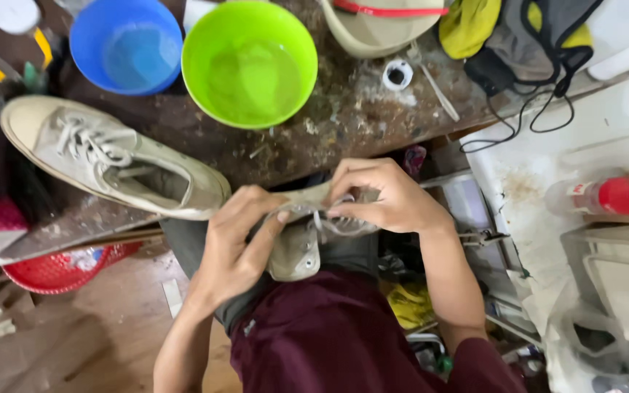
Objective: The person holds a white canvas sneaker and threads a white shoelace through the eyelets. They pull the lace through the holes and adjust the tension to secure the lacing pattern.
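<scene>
Lacing step: left hand (pixel 236 244) grips beige sneaker (pixel 301 240), right hand (pixel 384 196) apparently pinches its white lace (pixel 333 222); next move needs steady eyelet alignment.

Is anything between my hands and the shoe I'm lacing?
Nothing visible. Your left hand and right hand are both already on the beige canvas shoe in your lap, fingers pinching its white lace. The second shoe lies apart on the workbench.
</scene>
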